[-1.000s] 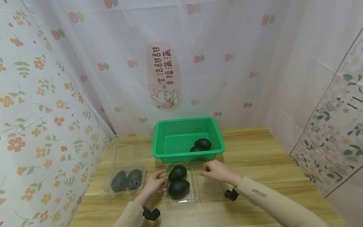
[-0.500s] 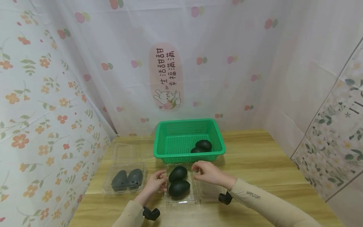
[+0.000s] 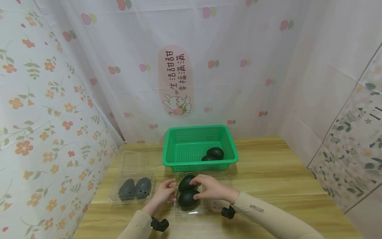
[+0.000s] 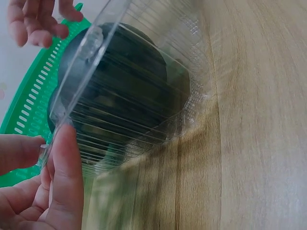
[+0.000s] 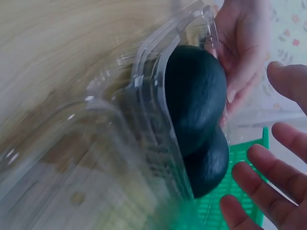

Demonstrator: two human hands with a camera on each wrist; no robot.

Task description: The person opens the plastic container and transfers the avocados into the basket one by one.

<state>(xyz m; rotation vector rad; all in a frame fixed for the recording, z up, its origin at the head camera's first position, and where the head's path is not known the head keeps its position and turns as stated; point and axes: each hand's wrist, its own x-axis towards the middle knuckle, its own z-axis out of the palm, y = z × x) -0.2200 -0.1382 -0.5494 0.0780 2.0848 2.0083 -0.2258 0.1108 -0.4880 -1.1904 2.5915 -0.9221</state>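
Two dark green avocados, one farther point(image 3: 184, 183) and one nearer point(image 3: 186, 199), sit in the base of a clear plastic clamshell box point(image 3: 186, 212) in front of the basket. My left hand point(image 3: 164, 192) pinches the box's left rim between thumb and fingers, as the left wrist view shows up close. Over the avocados, my right hand point(image 3: 213, 188) reaches with fingers spread. In the right wrist view its fingertips point(image 5: 244, 170) stand apart from the avocado point(image 5: 196, 96). The box's clear lid point(image 3: 218, 205) lies folded out to the right, partly hidden under my right hand.
Behind the box stands a green perforated basket point(image 3: 200, 164) with two avocados point(image 3: 215, 153) in its right side. Another clear box point(image 3: 113, 200), its lid point(image 3: 132, 159) folded back, holds two avocados point(image 3: 142, 188) on the left. Patterned curtains point(image 3: 232, 83) border the wooden table.
My right hand has moved left from beside the box to over the avocados, and its fingers have spread. My left hand has stayed at the left rim.
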